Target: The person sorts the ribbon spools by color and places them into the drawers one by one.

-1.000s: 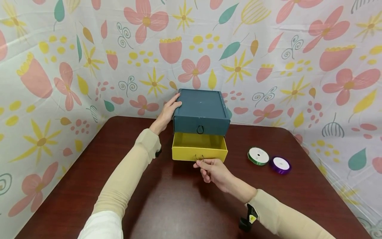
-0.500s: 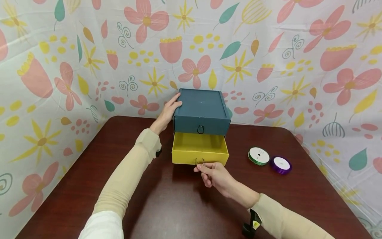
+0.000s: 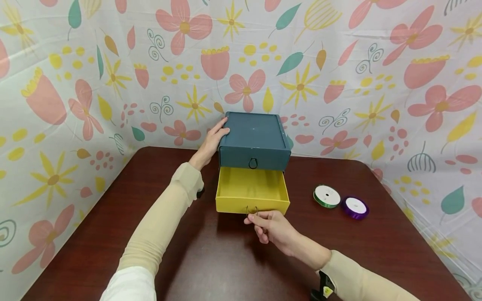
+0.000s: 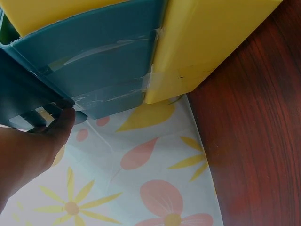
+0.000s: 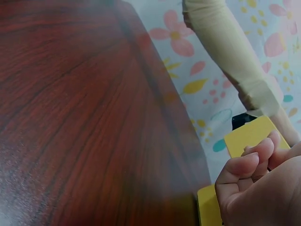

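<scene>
A dark blue box with a black ring pull on its front stands toward the back of the table. Below it a shallow yellow drawer sticks out, its bare inside in sight. Thumb and fingertips of my right hand pinch the thin wire pull on the drawer's front. In the right wrist view its fingers curl beside yellow panels. My left hand rests along the blue box's left side, at the top edge. The left wrist view shows the thumb against the box; the other fingers are hidden.
To the right of the drawer lie a green-edged ribbon spool and a purple ribbon spool, close side by side. The dark red-brown table meets a flower-printed cloth at the back and both sides.
The right hand has moved toward the person with the wire pull, and the yellow drawer has slid farther out from beneath the blue box. The left hand keeps its place.
</scene>
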`<action>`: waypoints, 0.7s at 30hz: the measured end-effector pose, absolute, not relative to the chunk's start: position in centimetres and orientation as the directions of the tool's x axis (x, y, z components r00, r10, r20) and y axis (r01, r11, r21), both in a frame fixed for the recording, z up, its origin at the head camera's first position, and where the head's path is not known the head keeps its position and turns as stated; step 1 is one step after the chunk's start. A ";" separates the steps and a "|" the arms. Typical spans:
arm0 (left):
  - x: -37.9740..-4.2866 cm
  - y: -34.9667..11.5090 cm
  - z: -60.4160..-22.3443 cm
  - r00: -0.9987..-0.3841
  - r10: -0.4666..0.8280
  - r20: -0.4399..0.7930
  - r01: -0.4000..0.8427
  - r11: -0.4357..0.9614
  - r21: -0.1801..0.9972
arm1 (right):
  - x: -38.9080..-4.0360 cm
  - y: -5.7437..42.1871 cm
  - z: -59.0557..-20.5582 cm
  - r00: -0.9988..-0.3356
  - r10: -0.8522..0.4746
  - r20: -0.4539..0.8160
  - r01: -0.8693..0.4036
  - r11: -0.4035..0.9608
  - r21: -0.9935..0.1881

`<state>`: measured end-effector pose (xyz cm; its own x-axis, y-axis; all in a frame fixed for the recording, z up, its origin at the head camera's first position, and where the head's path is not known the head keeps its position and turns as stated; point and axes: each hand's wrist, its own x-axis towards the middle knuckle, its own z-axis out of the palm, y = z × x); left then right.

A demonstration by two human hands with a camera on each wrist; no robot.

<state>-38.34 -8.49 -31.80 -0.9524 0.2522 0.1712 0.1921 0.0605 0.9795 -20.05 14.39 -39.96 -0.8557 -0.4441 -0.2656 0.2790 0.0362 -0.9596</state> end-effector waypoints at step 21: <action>-36.9 -8.6 -30.4 -0.943 0.291 0.165 0.193 0.069 0.979 | -18.9 14.6 -40.1 -0.832 -0.490 -0.259 0.267 0.054 -0.962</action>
<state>-36.91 -8.55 -30.40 -0.9425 0.2906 0.1649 0.1927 0.0693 0.9788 -18.86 14.64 -40.12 -0.8324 -0.4900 -0.2589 0.2674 0.0541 -0.9621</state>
